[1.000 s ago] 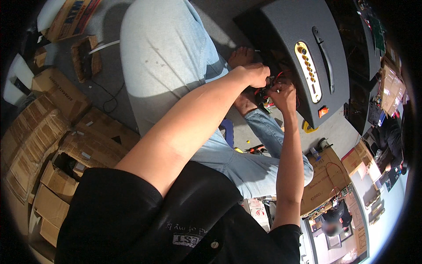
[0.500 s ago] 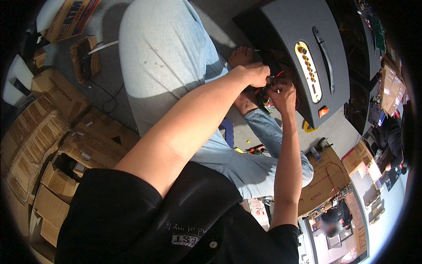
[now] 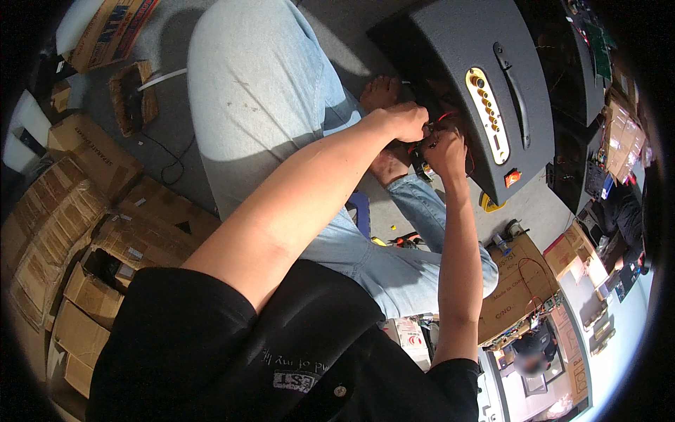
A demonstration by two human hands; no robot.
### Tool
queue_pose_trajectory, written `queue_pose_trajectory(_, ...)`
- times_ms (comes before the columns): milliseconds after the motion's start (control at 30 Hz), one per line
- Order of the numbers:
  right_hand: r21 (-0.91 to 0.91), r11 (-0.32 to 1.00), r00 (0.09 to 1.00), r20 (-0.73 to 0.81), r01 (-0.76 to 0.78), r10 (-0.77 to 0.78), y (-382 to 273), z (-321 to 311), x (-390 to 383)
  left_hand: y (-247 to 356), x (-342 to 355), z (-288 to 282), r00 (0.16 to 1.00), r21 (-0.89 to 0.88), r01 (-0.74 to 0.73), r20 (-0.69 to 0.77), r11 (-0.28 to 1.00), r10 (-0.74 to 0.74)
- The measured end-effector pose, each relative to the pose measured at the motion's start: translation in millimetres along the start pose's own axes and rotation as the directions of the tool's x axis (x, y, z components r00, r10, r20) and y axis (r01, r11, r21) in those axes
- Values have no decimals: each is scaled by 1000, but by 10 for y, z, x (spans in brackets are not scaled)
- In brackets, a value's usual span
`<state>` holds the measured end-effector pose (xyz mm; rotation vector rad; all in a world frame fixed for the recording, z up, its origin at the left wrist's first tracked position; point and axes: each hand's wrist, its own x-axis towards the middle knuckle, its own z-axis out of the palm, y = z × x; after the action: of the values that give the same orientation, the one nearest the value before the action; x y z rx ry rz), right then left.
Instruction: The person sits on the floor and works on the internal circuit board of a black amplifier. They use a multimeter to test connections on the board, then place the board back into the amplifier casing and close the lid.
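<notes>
A black speaker cabinet (image 3: pixel 450 49) with a gold control panel (image 3: pixel 485 112) and a black carry handle (image 3: pixel 517 98) lies close in front of my hands. My left hand (image 3: pixel 406 122) is closed, its fingertips at a small dark part I cannot make out. Against it, my right hand (image 3: pixel 446 150) pinches in the same cluster, fingers bent around something mostly hidden. A red wire (image 3: pixel 446 114) loops just above my fingers toward the cabinet. Below them, a small piece with green and white parts (image 3: pixel 426 171) shows beside my bare foot (image 3: pixel 389 167).
Cardboard boxes (image 3: pixel 91 158) pile up on the left. Pliers with red handles (image 3: pixel 408 241), a blue tool frame (image 3: pixel 361 214) and a yellow object (image 3: pixel 490 203) lie near my legs. More black cabinets (image 3: pixel 569 133) stand at the right; a person (image 3: pixel 532 355) sits farther off, lower right.
My right hand has turned and closed in toward my left hand, fingers more curled. My left hand has stayed nearly in place. The whole view has shifted slightly.
</notes>
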<state>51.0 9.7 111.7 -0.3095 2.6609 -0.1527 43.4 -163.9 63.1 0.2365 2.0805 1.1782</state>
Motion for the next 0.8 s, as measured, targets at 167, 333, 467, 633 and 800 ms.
queue_pose_trajectory(167, -101, 995, 1000, -30, -4, 1, -106, -88, -88, 145, -93, -66, 1000, 15, -1, 17, 1000, 1)
queue_pose_trajectory(333, -12, 1000, 996, -89, 2, -3, -4, -67, -140, 201, -100, -83, 1000, 1, -12, -4, 1000, 12)
queue_pose_trajectory(467, 85, 995, 991, -129, 50, -39, 101, -13, -162, 161, -35, -45, 999, -31, -34, -11, 999, 33)
queue_pose_trajectory(633, 102, 994, 987, -160, 46, -30, 20, 6, -183, 129, -24, -36, 1000, -28, -25, -15, 999, 25)
queue_pose_trajectory(800, 79, 997, 990, -137, -22, 32, -38, 67, -203, 94, 13, 11, 1000, -78, 7, -29, 997, -9)
